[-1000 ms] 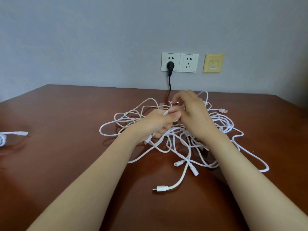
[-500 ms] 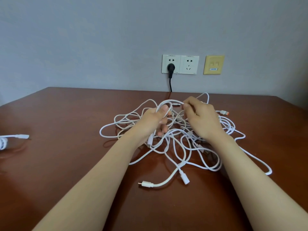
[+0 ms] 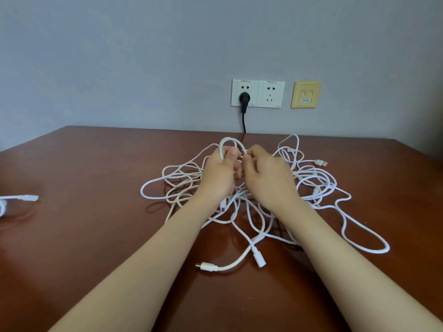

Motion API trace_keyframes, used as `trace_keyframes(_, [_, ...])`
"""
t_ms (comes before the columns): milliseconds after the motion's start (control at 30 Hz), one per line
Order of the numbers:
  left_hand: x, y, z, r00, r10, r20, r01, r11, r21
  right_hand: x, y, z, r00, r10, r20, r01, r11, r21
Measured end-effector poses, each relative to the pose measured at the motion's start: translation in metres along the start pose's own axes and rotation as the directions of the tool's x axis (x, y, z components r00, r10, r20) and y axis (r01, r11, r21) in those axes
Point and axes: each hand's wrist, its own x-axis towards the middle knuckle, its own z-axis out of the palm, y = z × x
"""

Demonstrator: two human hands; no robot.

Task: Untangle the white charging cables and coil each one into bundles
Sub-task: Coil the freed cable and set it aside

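Note:
A tangle of white charging cables (image 3: 311, 188) sprawls over the middle of the brown table (image 3: 96, 236). My left hand (image 3: 219, 174) grips a strand that arches up in a small loop (image 3: 230, 141) above its fingers. Close beside it, my right hand (image 3: 268, 178) pinches the other end of that loop between thumb and fingertips. Both hands hover over the heap's centre and hide the strands below them. Two white plug ends (image 3: 257, 257) lie toward me, and an orange-tipped USB plug (image 3: 321, 162) points right at the far side.
Another white cable (image 3: 24, 198) lies at the table's left edge, partly cut off. On the grey wall behind are a double socket (image 3: 257, 93) with a black plug (image 3: 244, 99) and cord, and a yellow wall plate (image 3: 306, 94).
My hands have come closer together again over the heap. The strand between them has risen into a tight loop. The loose plug ends near me stayed about where they were half a second ago.

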Motion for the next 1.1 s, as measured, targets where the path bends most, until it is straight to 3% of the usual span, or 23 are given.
trace_keyframes(233, [0.001,-0.010,0.008,0.988,0.144,-0.063,-0.137,0.985,0.103,0.001,0.002,0.001,1.000,0.001,-0.009,-0.001,0.999,0.037])
trace_keyframes(567, [0.001,-0.012,-0.001,0.968,0.238,-0.084,-0.182,0.888,0.423,0.000,-0.001,0.002,0.997,-0.017,0.071,0.013,0.999,0.051])
trace_keyframes(667, [0.003,-0.009,-0.003,0.974,0.212,-0.078,-0.161,0.892,0.422,0.000,0.000,0.002,0.995,-0.019,0.097,0.016,0.999,0.030])
trace_keyframes(733, [0.003,-0.006,-0.002,0.985,0.147,-0.086,-0.108,0.931,0.348,0.000,0.002,0.003,0.994,-0.031,0.104,0.033,0.999,-0.014])
trace_keyframes(867, [0.003,0.001,-0.003,0.995,-0.065,-0.073,0.059,0.995,-0.084,0.000,0.004,0.002,0.994,-0.111,0.015,0.111,0.992,-0.053])
trace_keyframes(933, [0.003,0.002,-0.004,0.989,-0.143,0.048,0.151,0.931,-0.333,0.000,0.003,0.001,0.992,-0.129,-0.011,0.129,0.991,-0.027])
trace_keyframes(1000, [0.003,0.005,-0.009,0.967,-0.179,0.181,0.250,0.802,-0.542,0.001,0.003,0.001,0.990,-0.137,-0.026,0.137,0.991,0.008])
trace_keyframes(1100, [0.003,0.009,-0.019,0.937,-0.195,0.289,0.340,0.686,-0.643,0.004,0.007,0.000,0.988,-0.155,0.004,0.155,0.987,0.046])
